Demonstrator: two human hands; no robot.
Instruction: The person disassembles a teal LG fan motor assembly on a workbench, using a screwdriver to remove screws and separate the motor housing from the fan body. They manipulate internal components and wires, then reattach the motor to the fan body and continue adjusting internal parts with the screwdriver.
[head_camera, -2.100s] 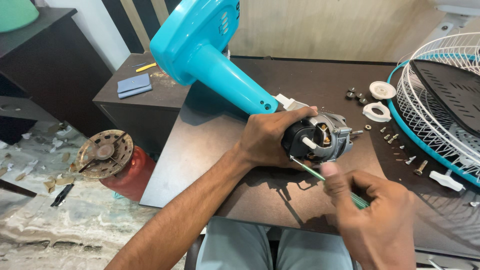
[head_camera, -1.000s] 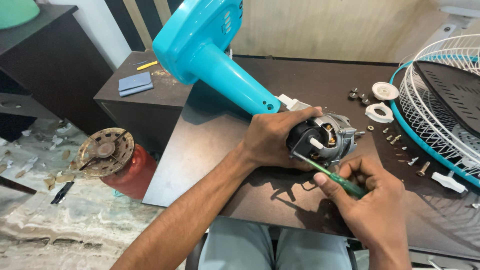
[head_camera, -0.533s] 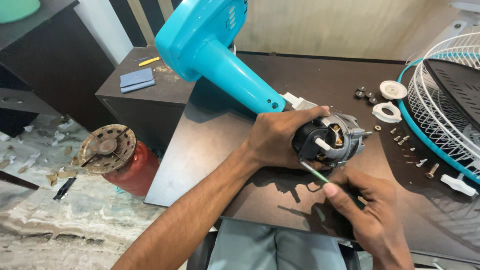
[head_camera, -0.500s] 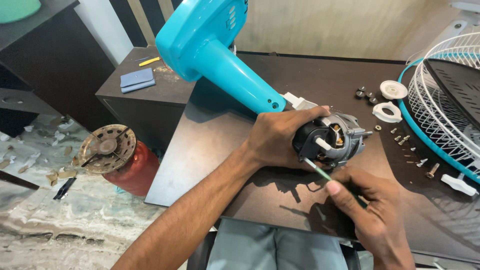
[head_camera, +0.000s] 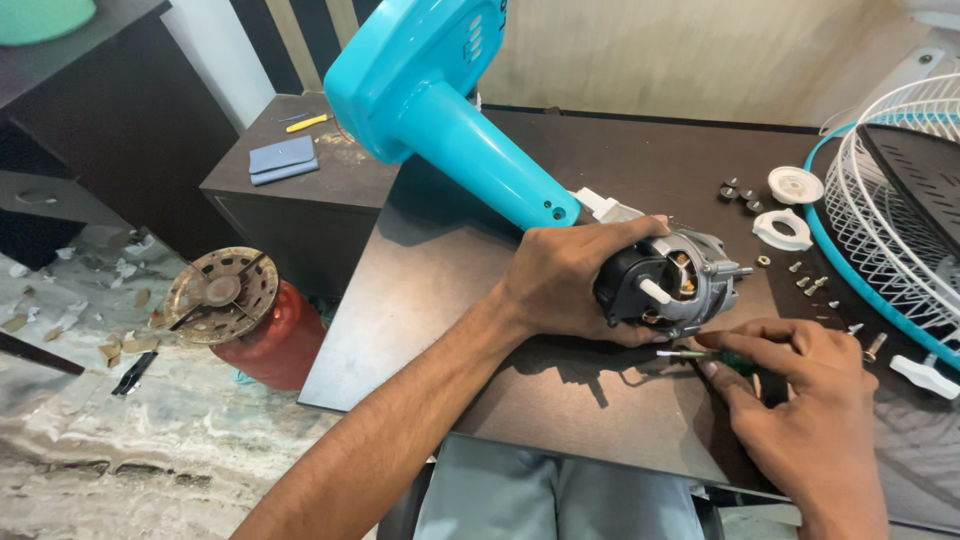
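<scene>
On the dark table (head_camera: 480, 300):
Left hand (head_camera: 575, 285): clasps fan motor (head_camera: 680, 285).
Right hand (head_camera: 800, 400): pinches green screwdriver (head_camera: 700, 356).
Nearby: loose screws (head_camera: 805, 283), white fan grille (head_camera: 890, 220).

No packages, labels, signs — no screens.

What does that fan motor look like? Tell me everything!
The motor is a small block, black plastic at the back and grey metal at the front, with copper windings showing inside and a thin shaft poking out toward the right. It lies on its side on the dark table, joined to the blue stand. The left hand grips it; the screwdriver tip sits just under it.
</scene>
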